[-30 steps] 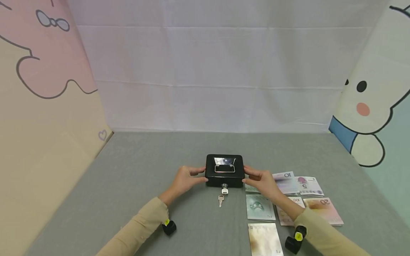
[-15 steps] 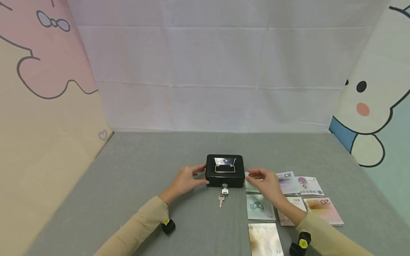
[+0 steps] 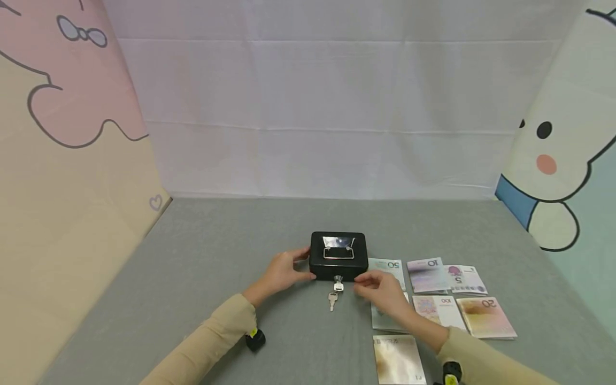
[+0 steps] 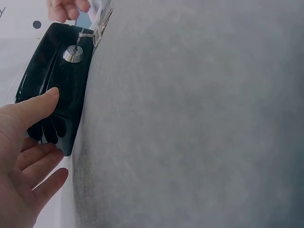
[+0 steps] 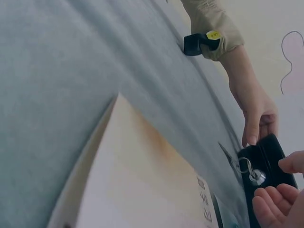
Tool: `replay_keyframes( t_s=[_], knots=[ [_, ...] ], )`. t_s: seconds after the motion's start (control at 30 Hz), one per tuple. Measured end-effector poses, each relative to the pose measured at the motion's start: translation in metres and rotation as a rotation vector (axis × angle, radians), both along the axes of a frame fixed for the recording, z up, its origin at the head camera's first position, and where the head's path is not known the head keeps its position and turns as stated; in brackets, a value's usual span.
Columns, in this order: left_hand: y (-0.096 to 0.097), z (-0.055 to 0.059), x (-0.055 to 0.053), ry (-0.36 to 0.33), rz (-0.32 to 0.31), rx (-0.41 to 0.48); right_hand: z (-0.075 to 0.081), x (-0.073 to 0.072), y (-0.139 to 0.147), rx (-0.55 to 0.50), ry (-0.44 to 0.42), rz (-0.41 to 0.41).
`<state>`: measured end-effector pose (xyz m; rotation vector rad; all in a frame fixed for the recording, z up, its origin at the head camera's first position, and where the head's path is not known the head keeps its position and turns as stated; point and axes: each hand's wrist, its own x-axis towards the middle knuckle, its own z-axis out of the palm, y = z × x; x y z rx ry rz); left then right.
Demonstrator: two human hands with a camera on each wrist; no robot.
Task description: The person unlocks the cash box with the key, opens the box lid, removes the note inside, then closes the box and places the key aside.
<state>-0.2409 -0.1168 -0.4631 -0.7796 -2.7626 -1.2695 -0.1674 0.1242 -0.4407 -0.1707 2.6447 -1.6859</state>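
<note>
A black cash box (image 3: 339, 269) with a wire handle lies closed on the grey cloth. One key (image 3: 338, 286) sits in its front lock, and a second key (image 3: 332, 301) hangs below it on a ring. My left hand (image 3: 281, 272) holds the box's left end, the thumb (image 4: 45, 105) on the front face and the fingers round the side. Beside the front right corner is my right hand (image 3: 382, 293), its fingers loosely bent and holding nothing visible. In the right wrist view, the right fingers (image 5: 270, 204) are near the lock (image 5: 257, 177).
Banknotes lie right of the box: a green 50 (image 3: 391, 265), a 10 (image 3: 427, 275), a 5 (image 3: 466, 279), a 100 (image 3: 443, 309), a 20 (image 3: 486, 316) and a golden one (image 3: 398, 359). The right forearm crosses over some. A white cloth wall (image 3: 332, 160) stands behind.
My right hand has let go of the box's right side and moved forward and left to its front right corner, uncovering the 50 note. My left hand stays on the box.
</note>
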Motion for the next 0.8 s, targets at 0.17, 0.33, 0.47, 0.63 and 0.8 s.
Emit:
replay_keyframes(
  t_s=[0.17,0.33,0.47,0.63,0.8],
  knots=[
    [0.0,0.0,0.0,-0.002,-0.012,0.012,-0.003,0.002,-0.011,-0.067,-0.074,0.043],
    [0.0,-0.001,0.0,0.015,-0.016,0.008,-0.008,0.002,-0.021,-0.082,-0.083,0.022],
    [0.001,-0.001,0.0,0.008,-0.009,0.002,-0.012,0.001,-0.027,-0.082,-0.106,-0.03],
    [0.001,-0.003,0.0,-0.009,-0.005,0.017,-0.013,0.001,-0.032,-0.101,-0.131,-0.079],
    [0.0,-0.002,0.0,-0.022,-0.002,0.023,-0.014,0.0,-0.036,-0.141,-0.168,-0.102]
  ],
)
